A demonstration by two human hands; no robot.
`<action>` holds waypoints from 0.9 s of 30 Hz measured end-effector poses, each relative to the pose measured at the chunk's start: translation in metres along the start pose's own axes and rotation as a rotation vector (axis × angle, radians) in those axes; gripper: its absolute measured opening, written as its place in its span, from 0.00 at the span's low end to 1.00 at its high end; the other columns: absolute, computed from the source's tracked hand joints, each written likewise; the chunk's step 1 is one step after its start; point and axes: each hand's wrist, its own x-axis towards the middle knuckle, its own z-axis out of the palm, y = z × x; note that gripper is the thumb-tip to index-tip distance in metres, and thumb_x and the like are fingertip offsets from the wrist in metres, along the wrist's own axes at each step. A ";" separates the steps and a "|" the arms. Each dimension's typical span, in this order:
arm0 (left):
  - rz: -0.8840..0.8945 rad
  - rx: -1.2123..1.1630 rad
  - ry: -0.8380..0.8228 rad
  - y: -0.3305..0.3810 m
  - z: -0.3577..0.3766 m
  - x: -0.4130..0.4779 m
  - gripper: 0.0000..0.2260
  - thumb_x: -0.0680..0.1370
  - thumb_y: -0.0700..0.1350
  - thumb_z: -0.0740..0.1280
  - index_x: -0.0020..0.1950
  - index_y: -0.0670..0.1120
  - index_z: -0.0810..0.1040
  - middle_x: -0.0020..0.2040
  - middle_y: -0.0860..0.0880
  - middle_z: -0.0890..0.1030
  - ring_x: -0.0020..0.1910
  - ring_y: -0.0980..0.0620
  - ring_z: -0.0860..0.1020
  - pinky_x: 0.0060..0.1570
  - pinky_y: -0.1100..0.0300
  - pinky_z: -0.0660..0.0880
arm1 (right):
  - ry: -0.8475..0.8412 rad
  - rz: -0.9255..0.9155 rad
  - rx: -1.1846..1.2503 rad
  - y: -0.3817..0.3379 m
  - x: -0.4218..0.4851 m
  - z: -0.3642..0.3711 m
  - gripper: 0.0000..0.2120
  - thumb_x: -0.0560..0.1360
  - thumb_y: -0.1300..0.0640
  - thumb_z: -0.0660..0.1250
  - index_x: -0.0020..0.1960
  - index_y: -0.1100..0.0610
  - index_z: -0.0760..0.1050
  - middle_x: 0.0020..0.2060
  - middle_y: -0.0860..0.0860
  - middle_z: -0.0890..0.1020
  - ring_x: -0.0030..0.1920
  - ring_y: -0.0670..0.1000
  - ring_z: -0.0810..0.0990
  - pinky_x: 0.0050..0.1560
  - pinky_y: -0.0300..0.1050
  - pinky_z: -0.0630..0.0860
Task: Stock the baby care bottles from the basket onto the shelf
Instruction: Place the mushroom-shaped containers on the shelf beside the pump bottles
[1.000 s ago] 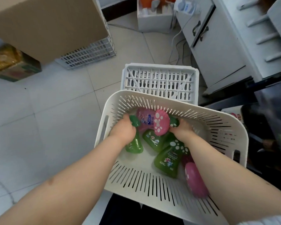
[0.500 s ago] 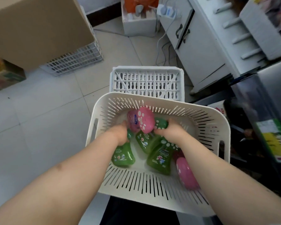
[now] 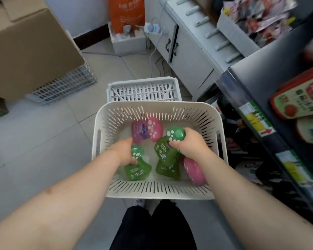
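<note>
Seen over dark trousers (image 3: 152, 230), a white slatted basket (image 3: 159, 192) is held low before the person, with five baby care bottles inside and none yet shelved. Nearest, at the right, a pink bottle (image 3: 194, 171) lies on its side, just beside a loose green bottle (image 3: 167, 168). At the near left, the left bottle (image 3: 136, 167), also green, is gripped at its neck by the left hand (image 3: 124, 152), whose fingers are curled round it. The right hand (image 3: 190, 145) is clamped on the right bottle (image 3: 175, 134), whose spotted green cap is tilted up above the others. At the far wall a second pink one, the far bottle (image 3: 146, 131), lies untouched. Beyond the basket a white crate (image 3: 143, 89) is seen on the tiled floor. A dark shelf (image 3: 260, 98), already part filled with packets, runs along the right. The pick-up step is judged to be in hand. Next, both gripped bottles would need to be lifted clear of the rim and carried right to the shelf, with care not to snag the loose green bottle. Against half a second earlier, the far bottle's cap is no longer pressed against the right hand, the right bottle is raised, and more of the shelf is shown.
</note>
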 end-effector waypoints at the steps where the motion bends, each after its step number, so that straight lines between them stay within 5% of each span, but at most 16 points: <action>1: 0.003 -0.006 0.020 0.000 -0.004 -0.009 0.33 0.67 0.52 0.77 0.66 0.46 0.66 0.57 0.48 0.77 0.52 0.47 0.76 0.48 0.55 0.73 | 0.017 -0.003 0.015 0.000 -0.008 -0.003 0.24 0.68 0.49 0.75 0.60 0.54 0.73 0.52 0.50 0.81 0.52 0.53 0.79 0.56 0.52 0.77; 8: 0.144 -0.041 0.216 0.012 -0.053 -0.068 0.26 0.65 0.55 0.77 0.52 0.51 0.65 0.48 0.52 0.76 0.44 0.50 0.76 0.39 0.56 0.69 | 0.169 -0.105 0.146 -0.014 -0.074 -0.040 0.17 0.70 0.52 0.75 0.55 0.49 0.73 0.45 0.45 0.78 0.46 0.47 0.77 0.41 0.39 0.70; 21: 0.455 0.004 0.439 0.072 -0.150 -0.185 0.23 0.64 0.57 0.77 0.54 0.55 0.71 0.51 0.53 0.78 0.48 0.50 0.76 0.45 0.56 0.72 | 0.466 -0.277 0.088 -0.044 -0.205 -0.110 0.30 0.69 0.49 0.75 0.68 0.52 0.71 0.56 0.48 0.80 0.49 0.45 0.73 0.51 0.37 0.68; 27: 0.638 0.042 0.459 0.120 -0.182 -0.243 0.22 0.64 0.57 0.77 0.54 0.57 0.73 0.49 0.56 0.77 0.46 0.54 0.76 0.45 0.58 0.71 | 0.610 -0.294 0.121 -0.038 -0.267 -0.147 0.30 0.68 0.47 0.75 0.67 0.50 0.71 0.52 0.44 0.77 0.50 0.45 0.75 0.50 0.37 0.69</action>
